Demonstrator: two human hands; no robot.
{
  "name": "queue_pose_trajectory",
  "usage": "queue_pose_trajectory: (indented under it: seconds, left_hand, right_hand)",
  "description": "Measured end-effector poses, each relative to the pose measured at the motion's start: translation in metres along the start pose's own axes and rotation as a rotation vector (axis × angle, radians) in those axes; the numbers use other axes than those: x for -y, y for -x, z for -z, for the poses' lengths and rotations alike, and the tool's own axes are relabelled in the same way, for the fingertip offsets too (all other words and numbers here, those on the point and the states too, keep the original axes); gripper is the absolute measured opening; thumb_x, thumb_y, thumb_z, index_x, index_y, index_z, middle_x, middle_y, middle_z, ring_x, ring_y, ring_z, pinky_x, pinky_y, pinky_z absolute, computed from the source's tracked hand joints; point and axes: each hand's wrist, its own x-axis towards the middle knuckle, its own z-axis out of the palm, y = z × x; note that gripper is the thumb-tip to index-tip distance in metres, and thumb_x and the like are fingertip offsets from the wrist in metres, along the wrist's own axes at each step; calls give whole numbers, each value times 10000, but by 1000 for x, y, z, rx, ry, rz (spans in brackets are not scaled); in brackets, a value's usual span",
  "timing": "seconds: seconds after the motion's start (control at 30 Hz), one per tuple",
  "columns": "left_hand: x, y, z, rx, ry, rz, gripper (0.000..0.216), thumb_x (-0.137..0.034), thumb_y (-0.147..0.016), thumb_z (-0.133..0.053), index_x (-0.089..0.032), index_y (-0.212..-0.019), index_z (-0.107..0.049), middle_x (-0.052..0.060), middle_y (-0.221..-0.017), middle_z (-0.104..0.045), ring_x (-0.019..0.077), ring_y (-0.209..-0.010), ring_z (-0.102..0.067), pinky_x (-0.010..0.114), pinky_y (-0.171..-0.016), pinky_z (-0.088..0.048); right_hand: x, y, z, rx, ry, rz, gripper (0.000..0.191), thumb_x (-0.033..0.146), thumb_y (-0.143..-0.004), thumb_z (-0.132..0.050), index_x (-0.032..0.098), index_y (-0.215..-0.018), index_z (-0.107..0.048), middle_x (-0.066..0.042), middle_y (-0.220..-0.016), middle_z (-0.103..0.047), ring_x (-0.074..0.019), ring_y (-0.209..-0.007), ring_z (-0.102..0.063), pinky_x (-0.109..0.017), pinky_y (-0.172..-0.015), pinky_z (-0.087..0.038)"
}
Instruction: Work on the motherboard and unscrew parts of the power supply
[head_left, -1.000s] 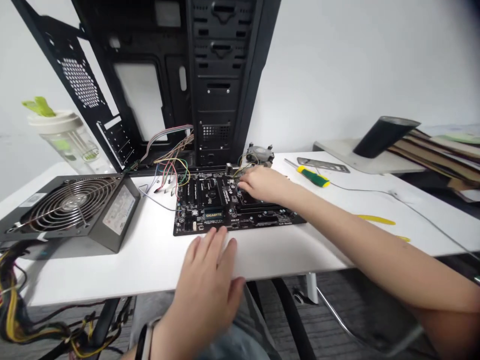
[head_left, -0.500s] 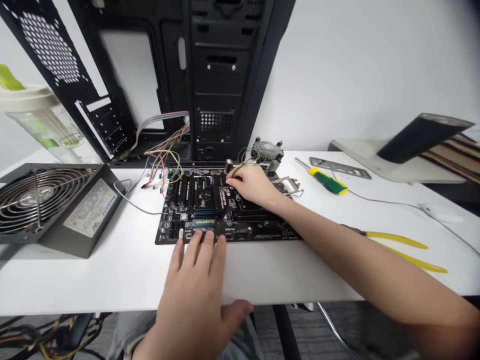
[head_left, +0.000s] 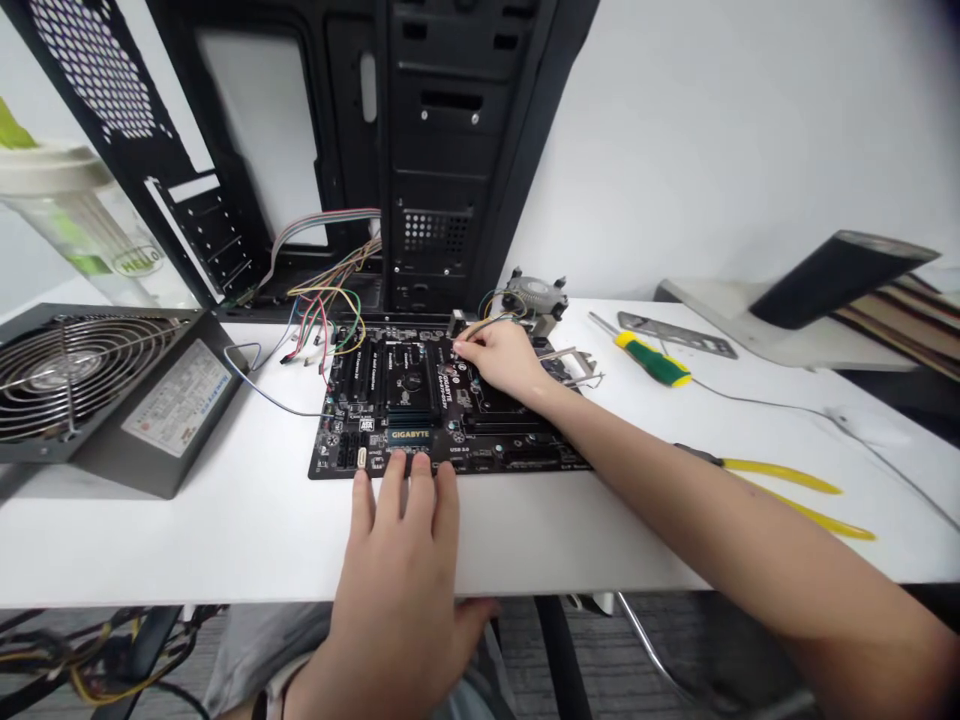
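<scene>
A black Gigabyte motherboard (head_left: 375,462) lies flat on the white table. My left hand (head_left: 401,570) has its fingers spread, their tips on the board's near edge just below the GIGABYTE heatsink (head_left: 410,436). My right hand (head_left: 502,355) reaches across the board and pinches a thin fan cable (head_left: 491,320) over its far middle part. The cable loops towards the CPU cooler fan (head_left: 536,295) behind the hand. My fingers hide the cable's end. Thin coloured case wires (head_left: 330,310) run to the board's left side.
An open black computer case (head_left: 442,160) stands behind the board. To the left are a power supply (head_left: 180,410) and a plastic cup (head_left: 90,220). On the right lie a green-and-yellow screwdriver (head_left: 652,360), an I/O shield (head_left: 675,335), yellow-handled pliers (head_left: 784,475) and a monitor stand (head_left: 840,280).
The view has shifted slightly. My right hand keeps its pinch on the cable at nearly the same spot, and my left fingers stay along the board's near edge.
</scene>
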Motion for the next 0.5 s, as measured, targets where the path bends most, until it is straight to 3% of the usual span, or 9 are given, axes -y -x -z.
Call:
queue_pose_trajectory:
  seconds: [0.17, 0.5]
  left_hand:
    - [0, -1, 1, 29, 26, -1, 971, -738, -675, -709, -78, -1376, -580, 222, -1289, -652, 463, -1231, -562, 708, -1024, -503]
    - [0, -4, 5, 209, 77, 39, 972, -716, -729, -673, -103, -1462, -492, 233, -1393, -586, 499, -1320, -498, 761, -1086, -431]
  right_hand:
    - [2, 1, 0, -2, -7, -8, 335, 409, -972, -586, 116, -1128, -630, -69, -1091, -650, -153, -996, -639, -364, -910, -563]
    - [5, 5, -2, -30, -75, 5, 324, 396, -969, -591, 123, -1140, -629, -77, -1131, -641, -163, -1045, -628, -387, -950, -550]
